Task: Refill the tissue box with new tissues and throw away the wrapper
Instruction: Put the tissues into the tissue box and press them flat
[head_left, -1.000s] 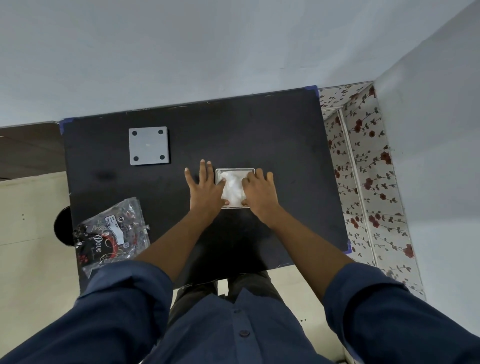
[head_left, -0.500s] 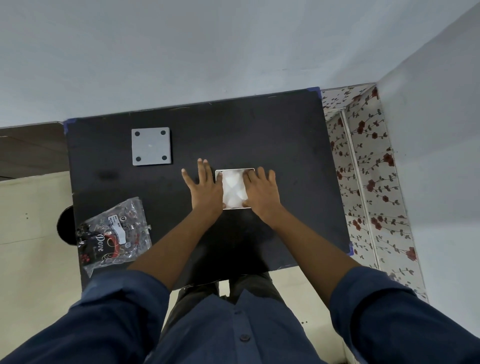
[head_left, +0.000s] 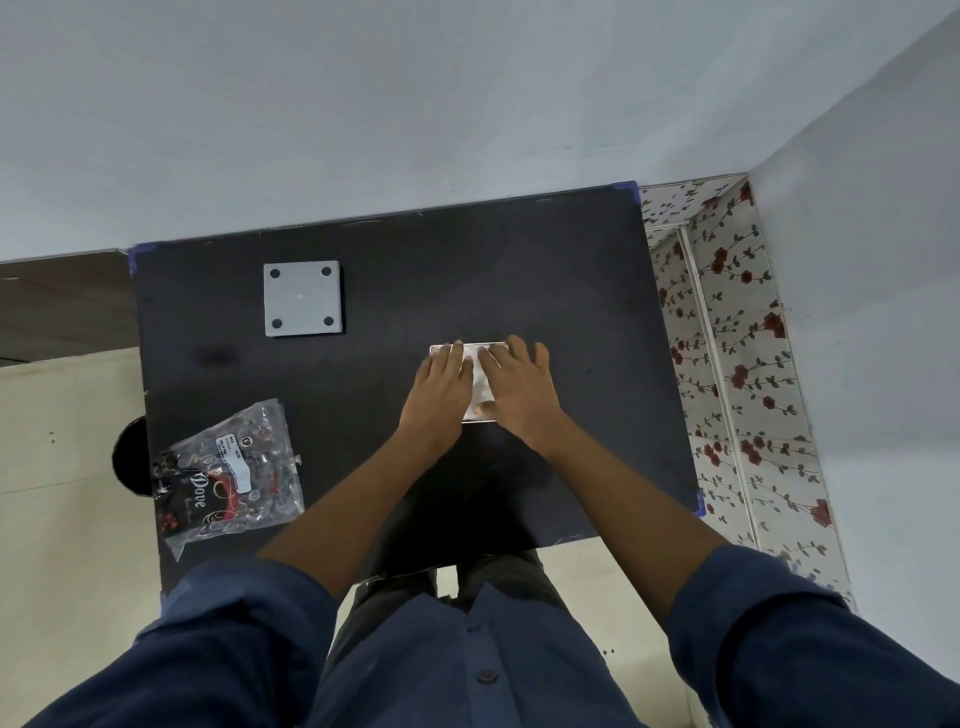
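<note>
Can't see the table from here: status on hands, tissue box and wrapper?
Both hands, left and right, flat on tissues in tissue box. Wrapper on table's near-left corner, not binned. Nothing in the way.

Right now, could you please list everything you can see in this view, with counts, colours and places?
tissue box: one, pale rim, middle of the table, mostly under the hands
tissues: white, inside the box
wrapper: one, clear with black and red print, table's near left corner
plate: one, grey square with four dark holes, far left of the table
table: one, black, against the wall
left hand: flat on the tissues
right hand: flat on the tissues
</note>
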